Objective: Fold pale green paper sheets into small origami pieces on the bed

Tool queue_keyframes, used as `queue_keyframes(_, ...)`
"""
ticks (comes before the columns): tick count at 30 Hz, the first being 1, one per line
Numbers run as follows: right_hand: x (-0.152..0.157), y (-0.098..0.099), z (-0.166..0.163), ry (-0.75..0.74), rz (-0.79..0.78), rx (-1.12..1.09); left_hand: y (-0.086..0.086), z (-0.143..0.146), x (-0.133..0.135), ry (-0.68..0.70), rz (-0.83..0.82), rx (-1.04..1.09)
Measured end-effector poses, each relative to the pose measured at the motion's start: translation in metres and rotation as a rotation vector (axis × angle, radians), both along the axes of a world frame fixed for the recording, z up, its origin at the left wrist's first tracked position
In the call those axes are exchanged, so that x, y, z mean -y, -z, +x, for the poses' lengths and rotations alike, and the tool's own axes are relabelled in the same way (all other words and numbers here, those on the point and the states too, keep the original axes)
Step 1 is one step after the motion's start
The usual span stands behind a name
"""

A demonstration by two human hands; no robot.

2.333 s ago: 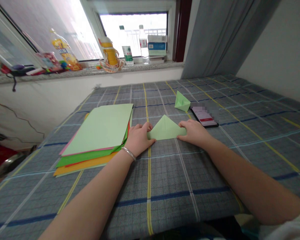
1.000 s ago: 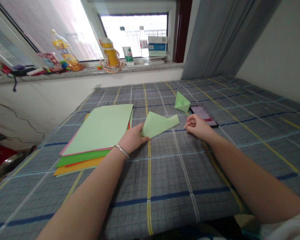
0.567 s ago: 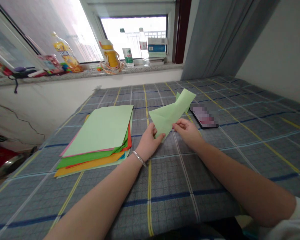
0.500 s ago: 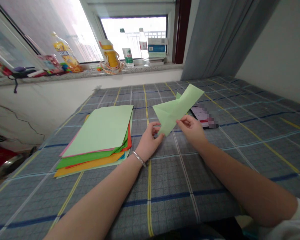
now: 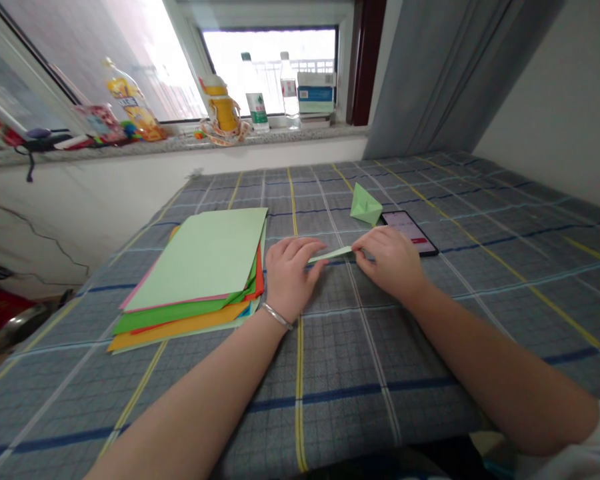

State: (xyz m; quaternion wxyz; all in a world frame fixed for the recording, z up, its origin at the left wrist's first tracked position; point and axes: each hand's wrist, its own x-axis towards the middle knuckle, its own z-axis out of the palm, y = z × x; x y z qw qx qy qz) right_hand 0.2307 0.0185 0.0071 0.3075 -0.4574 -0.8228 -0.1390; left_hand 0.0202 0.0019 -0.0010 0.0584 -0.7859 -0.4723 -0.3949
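A pale green folded paper (image 5: 334,254) is held almost edge-on low over the checked cloth, so only a thin strip of it shows. My left hand (image 5: 294,268), with a silver bangle at the wrist, has the paper's left end between thumb and fingers. At the other end, my right hand (image 5: 387,261) pinches the paper between thumb and forefinger. Just beyond my right hand stands a small green folded paper shape (image 5: 365,204). It is beside a phone (image 5: 411,232) with a lit screen, partly covered by that hand.
To the left lies a stack of coloured paper (image 5: 200,257), pale green on top. The checked cloth (image 5: 430,400) covers the whole surface. Along the windowsill (image 5: 180,141) stand a yellow drink bottle (image 5: 135,103), a yellow flask (image 5: 223,110), clear bottles (image 5: 289,93) and boxes (image 5: 316,93).
The folded paper has been tipped from facing me to nearly edge-on and lowered. The small folded shape behind it now shows fully. Both hands keep hold of the paper.
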Motion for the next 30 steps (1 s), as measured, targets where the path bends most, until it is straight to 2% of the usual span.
queue_keyframes(3, 0.002, 0.002, -0.005, -0.027, -0.01, 0.0, 0.0, -0.004, -0.003, -0.022, -0.002, -0.08)
queue_keyframes(11, 0.005, 0.001, -0.007, -0.044, -0.008, 0.005, -0.004, -0.006, -0.004, 0.048, 0.039, -0.296)
queue_keyframes(22, 0.013, 0.003, -0.023, -0.166, -0.023, 0.037, -0.003, 0.002, 0.004, 0.072, 0.174, -0.387)
queue_keyframes(30, 0.007, 0.008, -0.019, -0.139, -0.018, 0.027, -0.007, -0.002, 0.003, 0.044, 0.198, -0.438)
